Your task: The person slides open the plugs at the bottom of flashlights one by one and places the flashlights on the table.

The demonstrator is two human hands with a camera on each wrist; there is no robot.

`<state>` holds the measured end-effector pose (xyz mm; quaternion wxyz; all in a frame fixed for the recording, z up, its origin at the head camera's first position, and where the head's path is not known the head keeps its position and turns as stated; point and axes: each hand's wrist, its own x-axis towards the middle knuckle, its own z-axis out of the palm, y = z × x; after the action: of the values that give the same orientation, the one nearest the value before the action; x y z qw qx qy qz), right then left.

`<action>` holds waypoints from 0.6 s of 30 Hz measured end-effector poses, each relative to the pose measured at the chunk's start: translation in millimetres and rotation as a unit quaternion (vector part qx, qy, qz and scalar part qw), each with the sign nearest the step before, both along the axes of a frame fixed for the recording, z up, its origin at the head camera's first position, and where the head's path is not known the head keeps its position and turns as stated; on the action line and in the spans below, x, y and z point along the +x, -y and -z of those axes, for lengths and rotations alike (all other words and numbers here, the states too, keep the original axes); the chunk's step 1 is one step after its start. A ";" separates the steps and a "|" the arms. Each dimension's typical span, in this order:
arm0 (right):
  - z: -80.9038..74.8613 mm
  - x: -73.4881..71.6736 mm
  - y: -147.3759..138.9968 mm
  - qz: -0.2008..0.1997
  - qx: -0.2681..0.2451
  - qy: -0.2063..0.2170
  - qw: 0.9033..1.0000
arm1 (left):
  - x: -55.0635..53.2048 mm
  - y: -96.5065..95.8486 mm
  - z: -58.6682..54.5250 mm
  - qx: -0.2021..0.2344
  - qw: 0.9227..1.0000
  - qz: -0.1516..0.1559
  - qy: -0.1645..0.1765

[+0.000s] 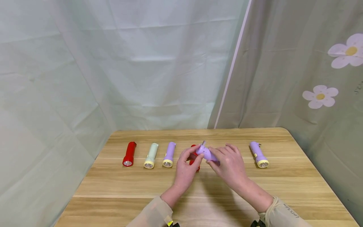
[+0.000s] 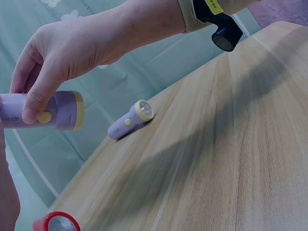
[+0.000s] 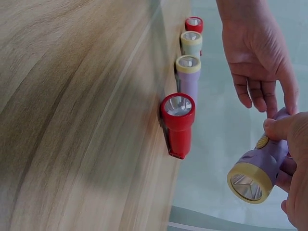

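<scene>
Both hands hold a purple flashlight with a pale yellow head rim (image 3: 248, 175) above the table. In the head view, my left hand (image 1: 187, 168) pinches its tail end between thumb and forefinger, near a small strap that sticks up. My right hand (image 1: 231, 164) grips the flashlight's body, and its lens end is hidden behind those fingers. The right wrist view shows the lens tilted downward and the right thumb close to the yellow switch (image 3: 262, 142). A red flashlight (image 1: 195, 165) lies on the table beyond the left hand, partly hidden by it.
On the wooden table (image 1: 127, 186), a red flashlight (image 1: 130, 154), a pale green one (image 1: 152, 155) and a purple one (image 1: 169, 153) lie in a row at left. Another purple flashlight (image 1: 257, 154) lies at right. A curtain (image 1: 170, 78) hangs behind the table.
</scene>
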<state>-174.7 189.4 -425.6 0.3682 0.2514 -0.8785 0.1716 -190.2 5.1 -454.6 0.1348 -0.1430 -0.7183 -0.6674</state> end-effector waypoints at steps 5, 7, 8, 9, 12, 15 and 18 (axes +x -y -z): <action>2.1 -1.0 -0.1 -0.001 -0.002 -0.006 1.000 | -1.4 -0.3 -1.4 -0.005 1.000 0.000 -0.011; 2.4 -1.2 0.3 -0.001 -0.005 -0.007 1.000 | -1.9 0.1 -2.2 -0.007 1.000 0.000 -0.017; 2.4 -1.2 0.4 -0.001 -0.006 -0.006 1.000 | -2.1 0.4 -2.5 -0.008 1.000 0.000 -0.018; 2.4 -1.2 0.6 -0.001 -0.006 -0.005 1.000 | -2.3 0.5 -2.7 -0.010 1.000 0.001 -0.018; 2.3 -1.3 0.9 -0.002 -0.009 -0.003 1.000 | -2.4 1.0 -3.4 -0.013 1.000 0.002 -0.016; 2.5 -1.5 1.1 -0.004 -0.012 0.002 1.000 | -2.1 1.1 -4.2 -0.014 1.000 0.003 -0.013; 2.8 -1.6 1.3 -0.008 -0.015 0.007 1.000 | -1.7 1.1 -4.4 -0.011 1.000 0.005 -0.009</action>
<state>-176.2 188.1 -428.4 0.3640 0.2519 -0.8764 0.1899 -191.9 4.0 -450.2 0.1364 -0.1540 -0.7238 -0.6587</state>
